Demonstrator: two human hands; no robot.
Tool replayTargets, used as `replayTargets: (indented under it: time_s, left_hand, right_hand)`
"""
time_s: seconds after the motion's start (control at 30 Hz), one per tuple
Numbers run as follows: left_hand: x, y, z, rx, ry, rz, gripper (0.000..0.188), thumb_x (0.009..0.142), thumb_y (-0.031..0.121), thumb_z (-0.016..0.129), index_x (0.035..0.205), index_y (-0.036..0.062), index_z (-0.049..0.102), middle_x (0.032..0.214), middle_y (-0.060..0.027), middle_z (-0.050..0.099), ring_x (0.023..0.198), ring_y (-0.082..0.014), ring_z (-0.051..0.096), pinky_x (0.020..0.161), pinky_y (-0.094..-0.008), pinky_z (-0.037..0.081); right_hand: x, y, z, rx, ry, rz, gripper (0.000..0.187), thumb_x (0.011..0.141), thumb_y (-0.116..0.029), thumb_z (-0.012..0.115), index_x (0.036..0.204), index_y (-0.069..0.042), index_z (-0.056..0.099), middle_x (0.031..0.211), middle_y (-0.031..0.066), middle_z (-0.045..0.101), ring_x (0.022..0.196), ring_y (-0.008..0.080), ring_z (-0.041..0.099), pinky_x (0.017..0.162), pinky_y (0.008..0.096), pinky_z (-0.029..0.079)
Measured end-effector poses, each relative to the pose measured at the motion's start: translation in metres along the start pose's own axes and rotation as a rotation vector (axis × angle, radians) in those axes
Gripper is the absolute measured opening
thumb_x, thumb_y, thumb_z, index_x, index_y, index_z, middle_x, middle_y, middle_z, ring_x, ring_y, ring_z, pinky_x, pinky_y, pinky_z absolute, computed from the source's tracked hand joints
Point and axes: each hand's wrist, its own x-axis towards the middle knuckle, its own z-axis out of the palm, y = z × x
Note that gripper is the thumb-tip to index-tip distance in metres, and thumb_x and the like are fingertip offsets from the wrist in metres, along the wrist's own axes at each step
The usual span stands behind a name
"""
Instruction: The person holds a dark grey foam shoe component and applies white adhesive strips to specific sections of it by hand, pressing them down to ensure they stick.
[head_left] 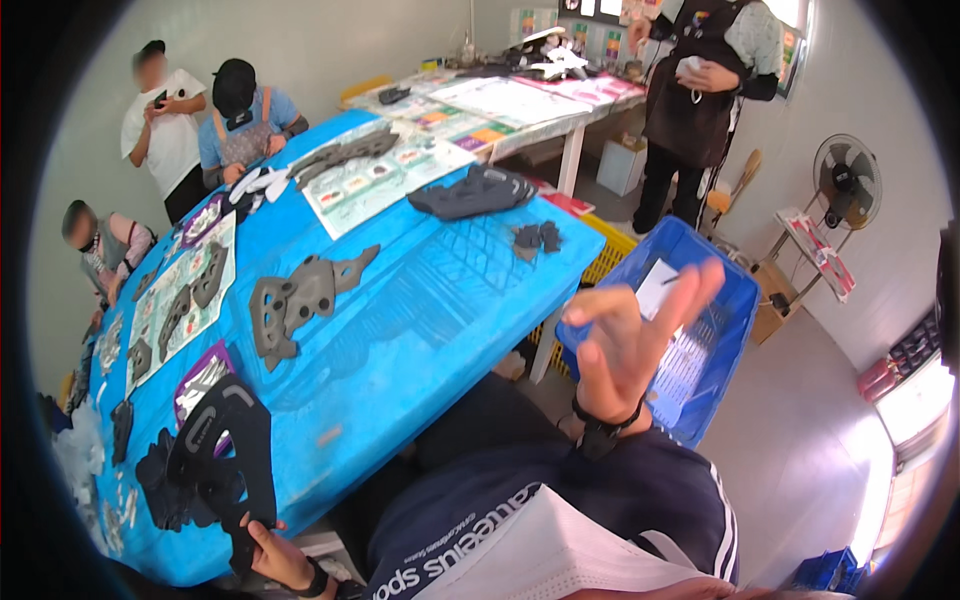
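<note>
My left hand (282, 556) is closed on the lower end of a flat black cut-out piece (262, 455) with light grey curved marks, near the table's front left edge. The piece lies partly over a crumpled black heap (165, 485); its exact kind I cannot tell. Raised in front of my body, my right hand (625, 350) has some fingers stretched up and others bent, with nothing visible in it. It hangs in front of a blue plastic crate (725, 350).
On the blue-covered table (400, 330) lie grey cut-out pieces (300, 295), a black stacked piece (470, 192) and printed sheets (395, 175). Several people are around the tables, one standing in a dark apron (690, 110). A standing fan (846, 180) is at the right.
</note>
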Motion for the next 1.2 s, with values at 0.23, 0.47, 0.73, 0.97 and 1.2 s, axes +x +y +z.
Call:
replayTargets:
  time_s: [0.23,0.47,0.73,0.97,1.2]
  left_hand:
    - [0.002,-0.002,-0.004,-0.022,-0.061,0.030,0.036,0.093,0.027,0.058,0.112,-0.0041,0.058,0.096,-0.0054,0.060,0.069,-0.0118,0.050,0.057,-0.0259,0.039]
    - [0.006,-0.010,-0.012,-0.014,-0.027,0.022,0.037,0.092,0.027,0.059,0.109,-0.0057,0.060,0.091,-0.0076,0.060,0.066,-0.0127,0.050,0.057,-0.0260,0.039]
    - [0.003,-0.014,-0.002,-0.060,-0.057,0.070,0.032,0.093,0.025,0.058,0.110,-0.0025,0.059,0.089,-0.0059,0.060,0.066,-0.0114,0.049,0.054,-0.0250,0.039]
    - [0.003,-0.010,-0.007,-0.057,-0.068,0.051,0.035,0.092,0.028,0.059,0.112,-0.0010,0.060,0.093,-0.0057,0.061,0.069,-0.0098,0.051,0.054,-0.0252,0.039]
    - [0.005,-0.027,-0.019,-0.016,-0.086,-0.001,0.040,0.092,0.032,0.059,0.114,-0.0017,0.058,0.093,-0.0051,0.061,0.069,-0.0096,0.049,0.055,-0.0250,0.039]
  right_hand:
    - [0.031,-0.002,0.025,1.147,-0.063,-0.028,0.093,0.091,-0.014,0.054,0.139,-0.047,-0.020,0.148,0.0064,-0.031,0.138,0.0438,-0.001,0.097,0.0713,0.023]
    - [0.034,0.019,0.046,1.114,0.192,0.366,0.090,0.090,-0.039,0.054,0.139,-0.047,-0.021,0.153,0.0067,-0.019,0.142,0.0376,0.001,0.105,0.0662,0.010]
    - [0.026,-0.006,0.028,1.374,-0.132,-0.058,0.082,0.089,-0.017,0.055,0.144,-0.044,0.001,0.131,0.0138,0.042,0.122,0.0320,0.043,0.102,0.0714,0.004]
    - [0.008,0.001,0.027,0.590,-0.297,0.007,0.044,0.085,0.001,0.047,0.125,-0.016,0.052,0.081,-0.0002,0.066,0.074,0.0170,0.061,0.107,0.0631,0.006]
    - [-0.069,-0.001,0.105,0.816,-0.816,0.526,0.036,0.088,-0.010,0.055,0.124,-0.005,0.054,0.097,0.0088,0.064,0.085,0.0257,0.058,0.087,0.0422,0.042]
